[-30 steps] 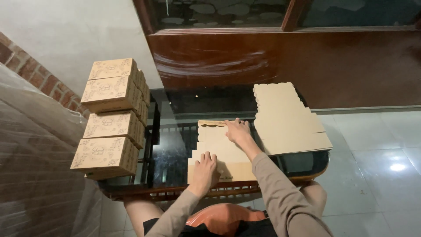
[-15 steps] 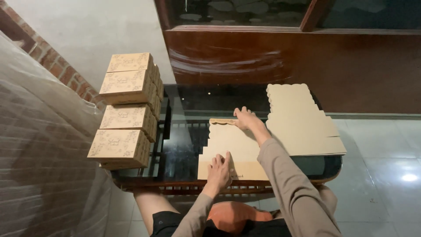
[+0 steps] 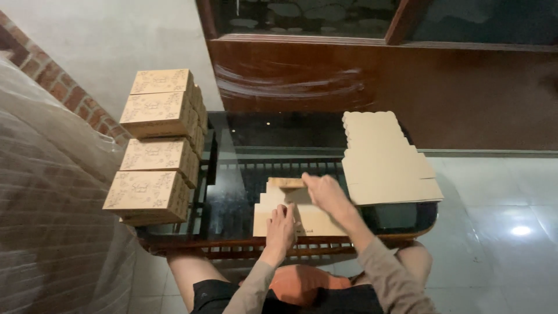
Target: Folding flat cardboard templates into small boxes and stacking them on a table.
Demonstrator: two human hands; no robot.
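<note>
Pressing flat with open fingers, the left hand [image 3: 281, 224] is holding down the cardboard blank [image 3: 302, 218]. The right hand [image 3: 323, 192] is gripping the far flap [image 3: 285, 182], which is lifting just beyond the left fingertips.

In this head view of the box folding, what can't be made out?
- Right hand: motion-blurred, so its grip on the raised flap of the flat cardboard blank is unclear.
- The blank's middle: covered by the left hand.
- Patterns on the stacked boxes: too small to read.
- Stack of flat blanks: its count can't be told from above.
</note>
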